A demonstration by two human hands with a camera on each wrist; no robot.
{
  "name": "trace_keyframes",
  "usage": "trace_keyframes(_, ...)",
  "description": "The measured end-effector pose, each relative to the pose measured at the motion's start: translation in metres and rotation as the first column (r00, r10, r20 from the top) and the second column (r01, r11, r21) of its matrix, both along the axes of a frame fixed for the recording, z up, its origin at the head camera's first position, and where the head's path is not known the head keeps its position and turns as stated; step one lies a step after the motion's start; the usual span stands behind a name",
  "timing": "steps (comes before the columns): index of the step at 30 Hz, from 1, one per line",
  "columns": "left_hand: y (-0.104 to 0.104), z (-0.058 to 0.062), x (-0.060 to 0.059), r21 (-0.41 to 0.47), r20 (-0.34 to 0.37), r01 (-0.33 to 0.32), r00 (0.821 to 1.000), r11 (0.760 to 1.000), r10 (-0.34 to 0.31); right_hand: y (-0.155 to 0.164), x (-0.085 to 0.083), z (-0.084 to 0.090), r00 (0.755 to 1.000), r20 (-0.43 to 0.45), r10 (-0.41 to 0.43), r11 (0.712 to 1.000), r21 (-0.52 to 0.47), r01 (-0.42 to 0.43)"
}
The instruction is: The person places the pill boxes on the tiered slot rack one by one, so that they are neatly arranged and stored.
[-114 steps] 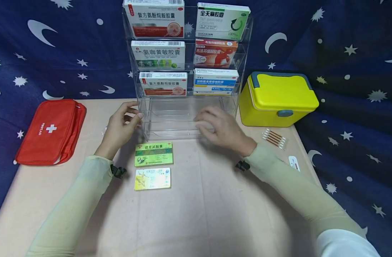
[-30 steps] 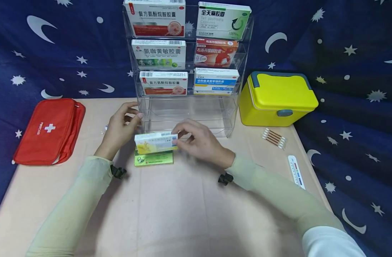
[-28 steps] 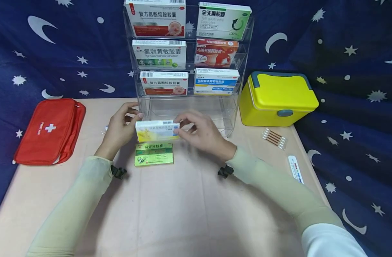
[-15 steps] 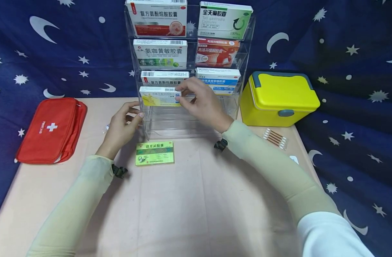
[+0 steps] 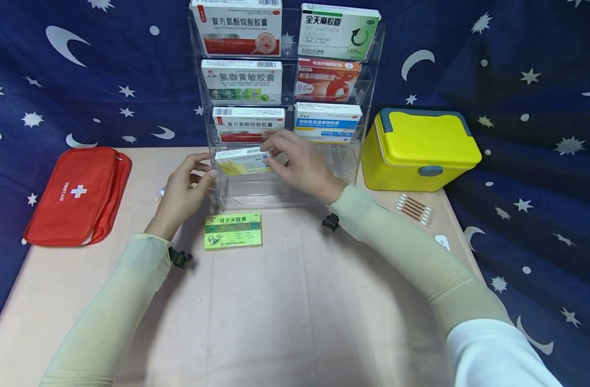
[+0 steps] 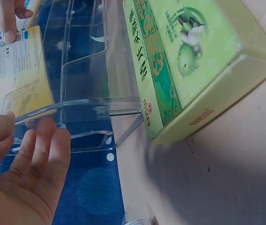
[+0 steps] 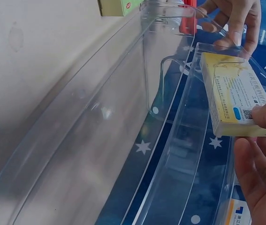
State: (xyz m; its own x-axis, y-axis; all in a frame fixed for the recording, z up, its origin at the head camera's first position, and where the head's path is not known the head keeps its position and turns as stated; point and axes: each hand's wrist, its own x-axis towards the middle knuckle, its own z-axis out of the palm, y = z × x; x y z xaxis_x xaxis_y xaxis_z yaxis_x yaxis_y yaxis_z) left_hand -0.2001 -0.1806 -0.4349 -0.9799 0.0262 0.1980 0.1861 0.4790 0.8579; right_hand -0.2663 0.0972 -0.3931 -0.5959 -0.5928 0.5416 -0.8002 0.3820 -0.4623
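Note:
My right hand (image 5: 301,161) pinches the right end of a yellow-and-white medicine box (image 5: 242,162) between thumb and fingers. The box is at the left of a lower tier of the clear display rack (image 5: 275,203), below a red-and-white medicine box (image 5: 248,125). In the right wrist view, the rack's clear front panel lies beside the yellow-and-white box (image 7: 236,93). My left hand (image 5: 180,188) holds the rack's left side edge, thumb and fingers on either side of the clear panel in the left wrist view. A green medicine box (image 5: 233,231) lies on the table before the rack.
More medicine boxes fill the upper tiers, including a blue-and-white one (image 5: 327,123). A red first-aid pouch (image 5: 74,199) lies at left. At right stand a yellow case (image 5: 420,150), a pack of swabs (image 5: 414,209) and a partly hidden white thermometer (image 5: 442,242).
The yellow-and-white box was picked up from the table, lifted over the green box to the rack, then lowered slightly into the lower tier. My left hand stayed at the rack's side.

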Motion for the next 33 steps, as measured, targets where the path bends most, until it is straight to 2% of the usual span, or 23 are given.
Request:
trace_keyframes(12,0.000,-0.001,0.000,0.008,0.008,-0.001,1.000,1.000,0.001,0.002,0.000,-0.004,1.000,-0.024,0.003,1.000,0.019,-0.003)
trace_keyframes(20,0.000,-0.001,0.000,-0.002,0.009,-0.004,1.000,1.000,0.004,0.004,0.002,-0.005,0.996,-0.077,-0.033,0.998,0.048,0.037)
trace_keyframes(26,0.001,-0.002,0.000,0.003,0.005,-0.004,1.000,1.000,0.004,0.006,0.017,-0.010,0.990,-0.141,-0.023,0.998,0.046,0.030)
trace_keyframes(28,0.001,-0.002,0.000,0.002,0.004,-0.002,1.000,1.000,0.002,0.006,0.027,-0.014,0.993,-0.115,0.015,0.995,0.098,-0.003)
trace_keyframes(30,0.001,-0.002,0.000,-0.002,0.003,-0.002,1.000,1.000,0.002,0.005,0.039,-0.018,0.997,-0.051,0.059,0.978,0.203,-0.047)
trace_keyframes(31,0.001,-0.001,0.000,-0.005,0.002,-0.004,1.000,1.000,0.004,0.004,0.045,-0.020,0.997,-0.009,0.074,0.959,0.274,-0.069)
trace_keyframes(33,0.001,-0.001,0.000,-0.007,-0.003,-0.006,1.000,1.000,0.006,0.002,0.056,-0.025,0.993,0.073,0.091,0.902,0.417,-0.113)
